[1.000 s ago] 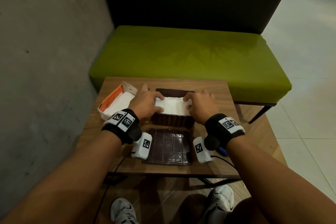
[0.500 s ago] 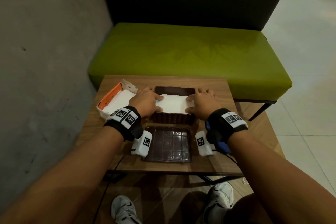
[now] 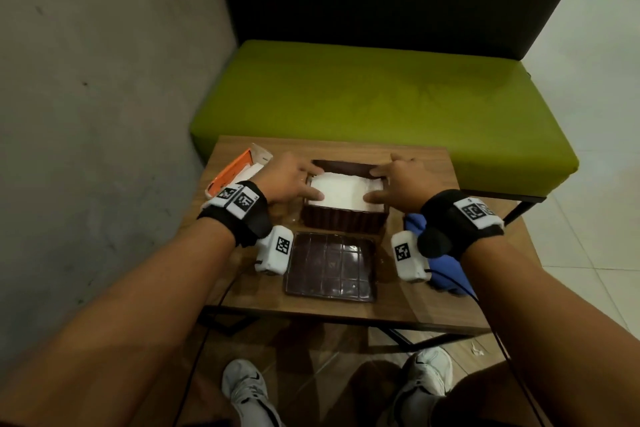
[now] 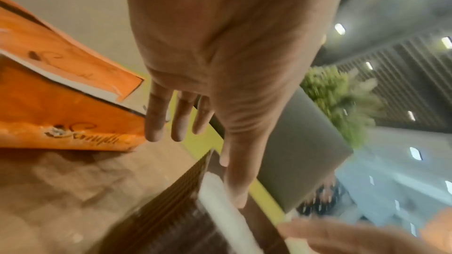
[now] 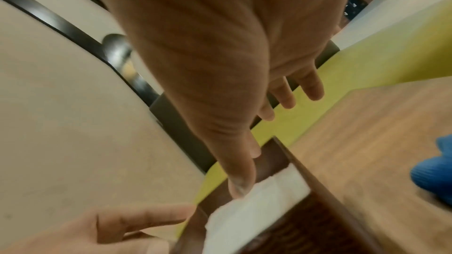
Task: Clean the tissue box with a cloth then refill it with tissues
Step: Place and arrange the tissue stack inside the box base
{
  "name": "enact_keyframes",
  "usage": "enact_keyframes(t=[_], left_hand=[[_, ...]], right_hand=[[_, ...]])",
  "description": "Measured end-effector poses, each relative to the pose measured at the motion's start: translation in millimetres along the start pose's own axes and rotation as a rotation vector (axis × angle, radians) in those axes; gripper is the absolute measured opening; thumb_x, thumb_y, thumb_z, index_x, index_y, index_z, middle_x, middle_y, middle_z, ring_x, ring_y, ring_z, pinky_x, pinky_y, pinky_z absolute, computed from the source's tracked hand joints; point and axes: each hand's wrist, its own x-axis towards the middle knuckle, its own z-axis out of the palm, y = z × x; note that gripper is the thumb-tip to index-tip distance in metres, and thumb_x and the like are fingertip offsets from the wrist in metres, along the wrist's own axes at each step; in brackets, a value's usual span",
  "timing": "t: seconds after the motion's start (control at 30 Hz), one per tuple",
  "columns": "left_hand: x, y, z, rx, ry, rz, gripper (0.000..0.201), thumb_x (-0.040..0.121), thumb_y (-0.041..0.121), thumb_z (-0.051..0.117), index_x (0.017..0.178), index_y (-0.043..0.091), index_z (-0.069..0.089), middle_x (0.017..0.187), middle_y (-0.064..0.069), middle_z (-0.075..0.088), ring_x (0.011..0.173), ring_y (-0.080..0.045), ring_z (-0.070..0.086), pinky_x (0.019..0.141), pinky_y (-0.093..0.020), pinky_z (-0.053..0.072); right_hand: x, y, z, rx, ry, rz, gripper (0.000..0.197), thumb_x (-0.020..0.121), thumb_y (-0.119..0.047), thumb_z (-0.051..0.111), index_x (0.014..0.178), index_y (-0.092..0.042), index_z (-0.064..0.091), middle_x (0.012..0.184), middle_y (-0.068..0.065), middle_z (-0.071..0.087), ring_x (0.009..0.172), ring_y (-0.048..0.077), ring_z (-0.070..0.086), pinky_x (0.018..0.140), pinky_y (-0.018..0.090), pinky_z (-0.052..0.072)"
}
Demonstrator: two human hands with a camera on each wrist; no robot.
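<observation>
The dark brown tissue box (image 3: pixel 344 221) stands open in the middle of the wooden table (image 3: pixel 426 302), with a white stack of tissues (image 3: pixel 343 191) lying inside it. My left hand (image 3: pixel 294 180) lies flat on the stack's left end, fingers straight. My right hand (image 3: pixel 393 181) lies flat on its right end. In the left wrist view the left thumb (image 4: pixel 236 184) touches the tissues (image 4: pixel 225 211). In the right wrist view the right thumb (image 5: pixel 240 177) presses the tissues (image 5: pixel 257 206). The blue cloth (image 3: pixel 446 276) sits under my right wrist.
The box's brown gridded lid (image 3: pixel 330 267) lies flat just in front of the box. An opened orange tissue pack (image 3: pixel 239 168) sits at the table's far left corner. A green bench (image 3: pixel 381 94) runs behind the table and a grey wall (image 3: pixel 97 114) stands on the left.
The tissue stack has gone from held above the box to lying down inside it. Both hands have flattened and slid outward to its ends.
</observation>
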Motion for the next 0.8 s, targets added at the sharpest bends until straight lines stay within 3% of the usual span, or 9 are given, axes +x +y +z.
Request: enact_keyframes(t=[0.1,0.17,0.27,0.33,0.4,0.5,0.6,0.7,0.8], left_hand=[[-19,-15,-28,-0.398,0.173,-0.058,0.024,0.095,0.028,0.081,0.117,0.018,0.080,0.098,0.002,0.069,0.085,-0.011,0.062,0.068,-0.027,0.047],[-25,-36,-46,-0.485,0.308,-0.162,0.006,0.099,0.016,0.073,0.098,0.014,0.078,0.092,-0.006,0.072,0.083,-0.020,0.065,0.061,-0.027,0.049],[-26,-69,-58,-0.365,0.297,-0.347,0.016,0.100,0.004,0.060,0.091,0.008,0.073,0.084,-0.017,0.068,0.073,-0.027,0.061,0.054,-0.028,0.045],[-26,-82,-58,-0.262,0.223,-0.411,0.015,0.103,0.002,0.056,0.100,0.003,0.071,0.085,-0.018,0.067,0.065,-0.028,0.064,0.052,-0.030,0.049],[-22,-93,-55,-0.156,0.155,-0.431,0.013,0.104,0.001,0.056,0.107,-0.001,0.069,0.090,-0.019,0.073,0.070,-0.030,0.074,0.049,-0.032,0.056],[-14,-103,-51,-0.012,0.094,-0.425,0.005,0.100,0.004,0.068,0.100,-0.001,0.068,0.096,-0.023,0.078,0.087,-0.036,0.081,0.067,-0.042,0.064],[-4,-110,-48,0.162,0.062,-0.411,0.016,0.091,0.013,0.082,0.091,0.006,0.067,0.102,-0.019,0.079,0.093,-0.034,0.079,0.075,-0.040,0.062],[5,-119,-46,0.285,0.020,-0.415,0.030,0.086,0.026,0.088,0.104,0.015,0.067,0.111,-0.010,0.075,0.104,-0.033,0.075,0.078,-0.035,0.055],[14,-124,-41,0.284,-0.013,-0.413,0.046,0.085,0.034,0.089,0.122,0.014,0.068,0.120,-0.011,0.071,0.116,-0.034,0.068,0.083,-0.036,0.048]], right_hand=[[-13,-18,-20,0.122,0.208,-0.128,0.034,0.097,-0.041,0.073,0.124,-0.020,0.075,0.122,0.012,0.070,0.111,0.034,0.066,0.089,0.036,0.050],[-17,-48,-30,0.237,0.236,-0.233,0.021,0.100,-0.029,0.071,0.116,-0.016,0.078,0.112,0.005,0.077,0.100,0.024,0.071,0.082,0.032,0.054],[-9,-103,-30,0.248,0.118,-0.393,0.014,0.101,-0.019,0.070,0.109,-0.015,0.080,0.103,0.001,0.079,0.091,0.015,0.069,0.075,0.024,0.046],[7,-137,-23,0.179,0.050,-0.456,0.015,0.101,-0.014,0.068,0.111,-0.013,0.080,0.108,0.004,0.079,0.094,0.018,0.070,0.079,0.026,0.047],[29,-165,-12,0.126,0.013,-0.485,0.017,0.101,-0.012,0.067,0.112,-0.013,0.079,0.113,0.005,0.079,0.102,0.021,0.072,0.086,0.030,0.054],[62,-196,8,0.024,-0.047,-0.487,0.022,0.099,-0.008,0.067,0.118,-0.015,0.077,0.121,0.005,0.076,0.112,0.026,0.071,0.095,0.035,0.055],[85,-209,26,-0.090,-0.120,-0.479,0.036,0.099,-0.004,0.066,0.133,-0.015,0.069,0.133,0.009,0.070,0.121,0.029,0.066,0.096,0.035,0.051],[103,-216,39,-0.158,-0.145,-0.476,0.052,0.099,-0.003,0.064,0.148,-0.018,0.057,0.144,0.013,0.062,0.130,0.033,0.061,0.102,0.037,0.049],[112,-225,44,-0.238,-0.156,-0.544,0.058,0.097,-0.008,0.066,0.153,-0.016,0.052,0.148,0.016,0.059,0.136,0.035,0.057,0.108,0.040,0.046]])
